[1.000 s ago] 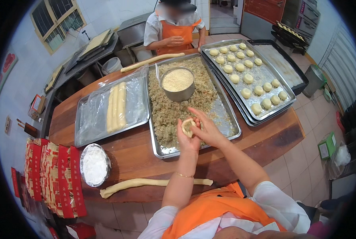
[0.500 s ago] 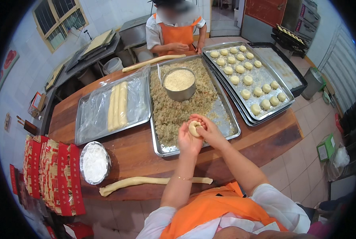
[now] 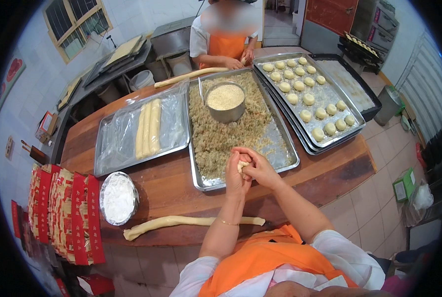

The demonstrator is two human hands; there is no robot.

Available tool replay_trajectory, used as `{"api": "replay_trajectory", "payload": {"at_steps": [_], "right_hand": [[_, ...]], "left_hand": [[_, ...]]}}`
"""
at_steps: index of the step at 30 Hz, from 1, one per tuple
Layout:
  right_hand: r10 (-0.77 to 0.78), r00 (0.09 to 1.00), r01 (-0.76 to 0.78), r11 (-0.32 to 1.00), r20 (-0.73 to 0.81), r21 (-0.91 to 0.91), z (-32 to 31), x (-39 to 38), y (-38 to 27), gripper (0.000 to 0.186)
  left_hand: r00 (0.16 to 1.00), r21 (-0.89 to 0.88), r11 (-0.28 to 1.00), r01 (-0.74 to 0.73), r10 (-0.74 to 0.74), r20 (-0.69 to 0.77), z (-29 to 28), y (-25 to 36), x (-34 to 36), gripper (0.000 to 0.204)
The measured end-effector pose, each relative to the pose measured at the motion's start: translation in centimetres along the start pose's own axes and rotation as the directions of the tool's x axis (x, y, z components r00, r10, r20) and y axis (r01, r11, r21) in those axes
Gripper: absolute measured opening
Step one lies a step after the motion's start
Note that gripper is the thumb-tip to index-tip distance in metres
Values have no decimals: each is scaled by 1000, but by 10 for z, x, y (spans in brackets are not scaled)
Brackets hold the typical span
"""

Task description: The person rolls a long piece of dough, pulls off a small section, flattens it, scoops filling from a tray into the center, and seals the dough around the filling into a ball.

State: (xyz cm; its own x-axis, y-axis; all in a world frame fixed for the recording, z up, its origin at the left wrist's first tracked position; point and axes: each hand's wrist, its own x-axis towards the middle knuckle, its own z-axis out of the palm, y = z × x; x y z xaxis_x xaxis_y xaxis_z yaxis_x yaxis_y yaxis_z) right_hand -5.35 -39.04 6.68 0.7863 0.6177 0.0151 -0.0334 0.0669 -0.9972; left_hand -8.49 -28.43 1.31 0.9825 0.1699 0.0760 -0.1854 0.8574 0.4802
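Observation:
My left hand (image 3: 234, 178) cups a small piece of pale dough (image 3: 242, 167), and my right hand (image 3: 263, 171) closes over it from the right, so only part of the dough shows. Both hands are above the near edge of a metal tray (image 3: 283, 158) heaped with crumbly brownish filling (image 3: 213, 143). In that filling stands a round metal pot (image 3: 227, 116) of pale seeds or grains (image 3: 226, 97), with a flat-handled tool (image 3: 200, 89) beside it. A long dough rope (image 3: 176, 222) lies along the near table edge, under my left forearm.
Left, a tray (image 3: 99, 161) holds plastic sheeting and dough strips (image 3: 148, 129), near a bowl of white flour (image 3: 118, 199) and red packaging (image 3: 65, 213). Right, stacked trays (image 3: 329, 89) carry round dough pieces (image 3: 308, 99). Across the table (image 3: 181, 193), a co-worker (image 3: 226, 47) handles dough near another rope (image 3: 188, 76).
My hands have closed further around the dough; its ring-like opening no longer shows. The co-worker has shifted right and brought both hands together. The view has moved slightly.

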Motion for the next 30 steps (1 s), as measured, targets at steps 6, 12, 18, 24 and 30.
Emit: {"api": "replay_trajectory", "payload": {"at_steps": [6,12,18,24,30], "right_hand": [[-128,992,125,974,5,187,6,-8,-20,59],[-31,994,48,984,103,-169,8,-12,-20,65],[-292,900,430,713,322,-554,-9,-19,-43,71],[-419,811,561,362,408,-744,-13,-20,-61,68],[-560,781,560,434,275,-706,-9,-26,-35,47]], "left_hand": [[999,157,986,54,-53,-13,41,31,-20,31],[997,85,994,66,-64,-34,2,9,-18,26],[996,-126,988,88,-90,-7,14,10,-18,49],[967,68,975,212,-219,127,49,21,-40,56],[982,4,986,165,-164,93,42,-4,-37,57]]}}
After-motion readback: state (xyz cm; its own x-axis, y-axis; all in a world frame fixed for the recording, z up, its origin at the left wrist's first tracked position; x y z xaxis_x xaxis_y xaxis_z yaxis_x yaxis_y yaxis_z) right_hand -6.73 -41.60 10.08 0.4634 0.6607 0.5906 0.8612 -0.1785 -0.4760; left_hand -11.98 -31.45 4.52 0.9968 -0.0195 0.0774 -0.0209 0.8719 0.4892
